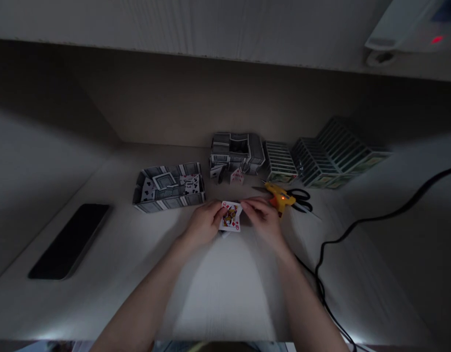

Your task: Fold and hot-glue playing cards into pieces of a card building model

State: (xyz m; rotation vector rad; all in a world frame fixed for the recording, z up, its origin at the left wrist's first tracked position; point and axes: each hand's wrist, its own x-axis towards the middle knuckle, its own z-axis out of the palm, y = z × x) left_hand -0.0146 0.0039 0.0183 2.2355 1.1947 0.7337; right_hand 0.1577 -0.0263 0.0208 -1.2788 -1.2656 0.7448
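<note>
A red-suited face playing card is held up just above the white tabletop, its face toward me. My left hand pinches it at the left edge, thumb on the front. At the card's upper right corner, the fingers of my right hand are closed, and that side looks slightly bent. A bit of another pale piece shows below the card. Just beyond my right hand lie a yellow glue gun with a lit orange light and black-handled scissors.
To the left stands an open box made of cards, with loose cards inside. Farther back are a folded-card structure, a small folded card and striped card stacks. A phone lies left; a black cable runs along the right.
</note>
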